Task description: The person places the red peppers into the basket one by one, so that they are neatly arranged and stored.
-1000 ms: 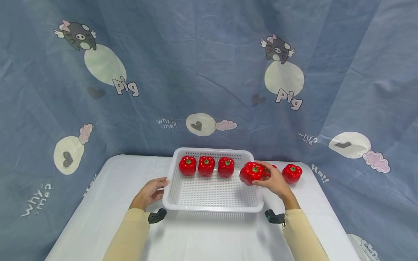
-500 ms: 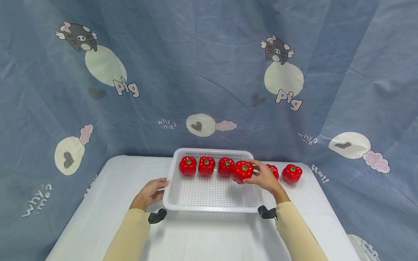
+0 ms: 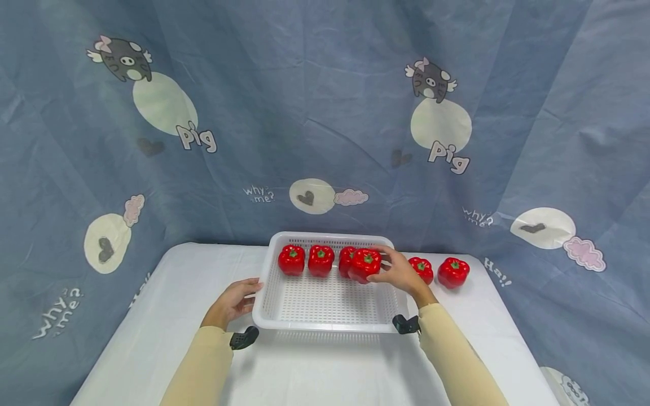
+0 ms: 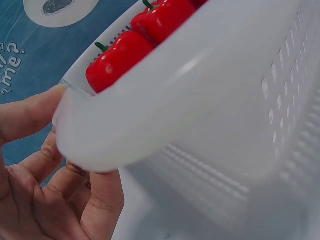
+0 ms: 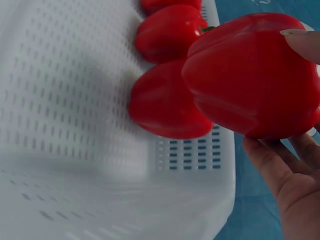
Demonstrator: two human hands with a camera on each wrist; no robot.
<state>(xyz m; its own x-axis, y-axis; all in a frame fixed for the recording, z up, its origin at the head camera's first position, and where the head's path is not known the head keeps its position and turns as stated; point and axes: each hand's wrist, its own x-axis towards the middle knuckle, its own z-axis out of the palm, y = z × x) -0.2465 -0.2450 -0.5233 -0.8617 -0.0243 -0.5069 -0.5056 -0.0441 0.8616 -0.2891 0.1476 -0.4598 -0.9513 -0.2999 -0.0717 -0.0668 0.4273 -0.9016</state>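
A white plastic basket (image 3: 330, 326) with slotted walls and floor stands on the table. My left hand (image 3: 235, 300) grips its left rim, thumb on the rim and fingers curled underneath in the left wrist view. Between the thumb and fingers of my right hand (image 3: 400, 275) is a red bell pepper (image 5: 252, 75), held over the basket's right half. In the head view it partly covers the rightmost bell pepper (image 3: 345, 261) inside. Further left along the back wall sit a second bell pepper (image 3: 321, 260) and a third bell pepper (image 3: 291, 260), green stems up.
Right of the basket, one bell pepper (image 3: 421, 269) lies just beyond my right hand, with another bell pepper (image 3: 453, 272) beside it. A white cloth covers the table (image 3: 325, 372). Behind hangs a blue printed curtain (image 3: 325, 124).
My right hand has carried its bell pepper leftward from the basket's right side toward the peppers inside. A pepper on the table has come out from behind that hand. My left hand stays put.
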